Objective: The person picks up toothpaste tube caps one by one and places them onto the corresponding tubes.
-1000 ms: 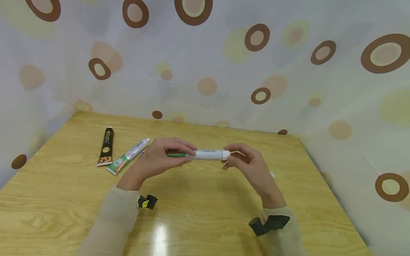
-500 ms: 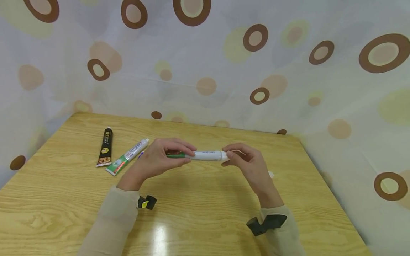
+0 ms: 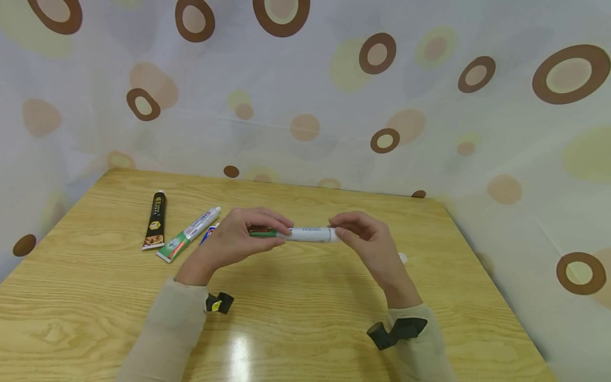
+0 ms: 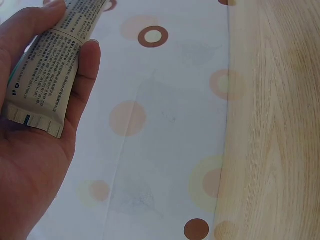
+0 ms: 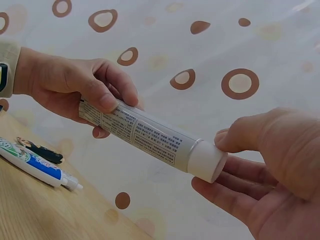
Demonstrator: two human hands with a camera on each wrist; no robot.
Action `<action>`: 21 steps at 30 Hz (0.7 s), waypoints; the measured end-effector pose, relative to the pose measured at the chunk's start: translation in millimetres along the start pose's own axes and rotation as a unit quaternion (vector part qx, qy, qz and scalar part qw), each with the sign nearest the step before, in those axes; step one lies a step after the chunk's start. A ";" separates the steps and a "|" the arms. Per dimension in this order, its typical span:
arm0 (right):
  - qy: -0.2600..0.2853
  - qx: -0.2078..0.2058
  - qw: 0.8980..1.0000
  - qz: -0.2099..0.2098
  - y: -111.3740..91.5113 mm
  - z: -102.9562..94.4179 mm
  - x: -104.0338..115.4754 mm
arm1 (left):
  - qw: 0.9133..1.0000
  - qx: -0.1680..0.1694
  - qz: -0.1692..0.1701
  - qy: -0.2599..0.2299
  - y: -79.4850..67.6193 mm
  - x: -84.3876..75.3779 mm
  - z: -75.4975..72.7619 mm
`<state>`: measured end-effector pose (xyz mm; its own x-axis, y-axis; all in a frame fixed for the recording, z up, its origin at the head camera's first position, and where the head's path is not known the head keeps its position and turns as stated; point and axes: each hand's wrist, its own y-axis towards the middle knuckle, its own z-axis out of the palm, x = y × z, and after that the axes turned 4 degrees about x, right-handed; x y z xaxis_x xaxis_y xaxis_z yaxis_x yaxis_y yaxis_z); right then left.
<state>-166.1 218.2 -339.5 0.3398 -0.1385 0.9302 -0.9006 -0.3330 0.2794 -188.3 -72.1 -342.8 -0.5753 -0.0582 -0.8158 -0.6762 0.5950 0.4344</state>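
A white and green toothpaste tube is held level above the table in the head view. My left hand grips its flat crimped end, thumb on one side and fingers on the other. At the opposite end, the thumb and fingers of my right hand pinch the white cap, which they mostly cover in the head view. Small print on the tube's back faces the left wrist camera. The cap sits on the tube in the right wrist view.
Left on the wooden table lie a black tube and a green and white toothpaste tube. A blue tube is partly behind my left hand. Beside my right wrist is a small white round object. Dotted sheeting surrounds the table.
My right thumb and fingers have shifted on the cap and now hide more of it. The left hand's grip looks the same. The head view has shifted slightly.
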 end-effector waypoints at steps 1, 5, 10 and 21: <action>0.001 -0.002 1.000 0.000 0.0 0.0 -0.1 | 1.000 0.000 0.000 0.000 0.1 -0.1 0.0; -0.004 -0.006 1.000 0.009 -0.3 -0.4 1.0 | 1.000 -0.001 -0.007 -0.004 0.1 0.0 -0.5; 0.003 0.015 1.000 0.021 -1.6 -1.0 2.0 | 1.000 -0.003 -0.013 -0.003 -0.8 -0.2 -1.6; -0.020 0.011 0.999 0.030 -1.3 -0.3 3.0 | 1.000 -0.001 -0.013 0.003 -0.4 -0.8 -1.0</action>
<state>-164.0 218.5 -337.0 0.2969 -0.1957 0.9346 -0.9133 -0.3440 0.2181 -188.1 -73.1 -341.9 -0.5595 -0.0785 -0.8251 -0.6926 0.5910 0.4135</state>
